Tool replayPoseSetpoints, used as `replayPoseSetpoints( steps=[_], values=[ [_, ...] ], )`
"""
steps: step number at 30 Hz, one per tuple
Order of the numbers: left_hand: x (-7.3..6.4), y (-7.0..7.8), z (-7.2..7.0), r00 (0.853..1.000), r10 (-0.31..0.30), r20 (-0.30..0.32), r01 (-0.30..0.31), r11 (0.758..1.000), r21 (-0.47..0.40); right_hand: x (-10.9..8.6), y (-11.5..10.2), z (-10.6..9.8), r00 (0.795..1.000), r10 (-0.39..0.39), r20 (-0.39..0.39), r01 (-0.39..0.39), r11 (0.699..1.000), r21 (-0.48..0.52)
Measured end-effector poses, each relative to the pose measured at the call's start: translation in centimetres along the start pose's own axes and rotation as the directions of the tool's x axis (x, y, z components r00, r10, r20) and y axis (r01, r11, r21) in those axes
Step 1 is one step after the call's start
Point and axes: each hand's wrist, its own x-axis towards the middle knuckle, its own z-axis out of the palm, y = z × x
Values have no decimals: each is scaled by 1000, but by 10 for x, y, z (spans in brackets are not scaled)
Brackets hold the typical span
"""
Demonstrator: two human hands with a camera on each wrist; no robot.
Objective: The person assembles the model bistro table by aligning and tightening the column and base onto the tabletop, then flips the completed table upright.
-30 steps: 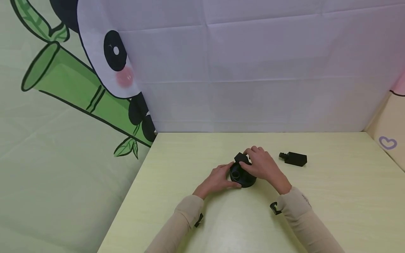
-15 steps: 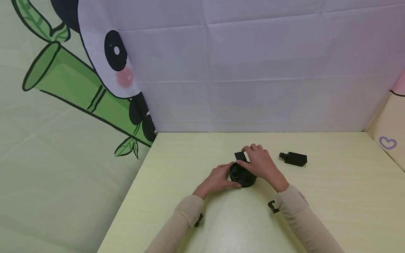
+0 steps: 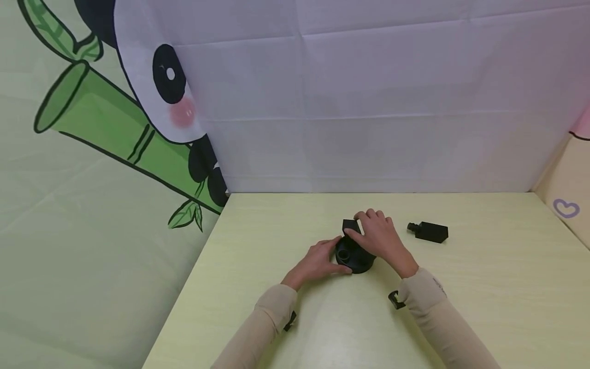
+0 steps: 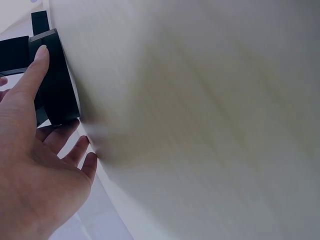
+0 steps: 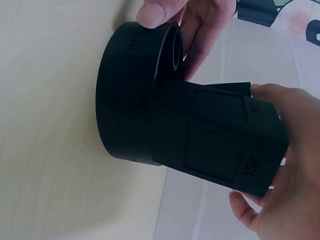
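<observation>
The left hand (image 3: 318, 260) grips the base (image 3: 357, 262) between thumb and fingers, down on the table (image 3: 276, 225). The right hand (image 3: 383, 240) pinches the block (image 5: 215, 137) between thumb and fingers, over the base's far side; I cannot tell whether it is seated. The right thumb is just beside the left fingertips, crowding that side. Right of the right fingers, apart, the necked piece (image 3: 431, 232) lies flat, neck toward them. Beyond the fingertips, the table's back edge meets the cloth (image 3: 369, 118). Tabletop runs outward past both hands, its left edge well apart from the left fingers.
</observation>
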Motion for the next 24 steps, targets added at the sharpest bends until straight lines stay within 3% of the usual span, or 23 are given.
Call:
replayPoseSetpoints(
  steps=[11, 24],
  values=[
    [1, 0, 1, 1000, 1, -3, -1, 1000, -19, 0, 0, 1, 998, 58, -40, -58, 998, 0],
    [0, 1, 0, 1000, 15, -11, -14, 1000, 2, 1, 1, 2, 993, 111, -32, -111, 994, 0]
  ],
)
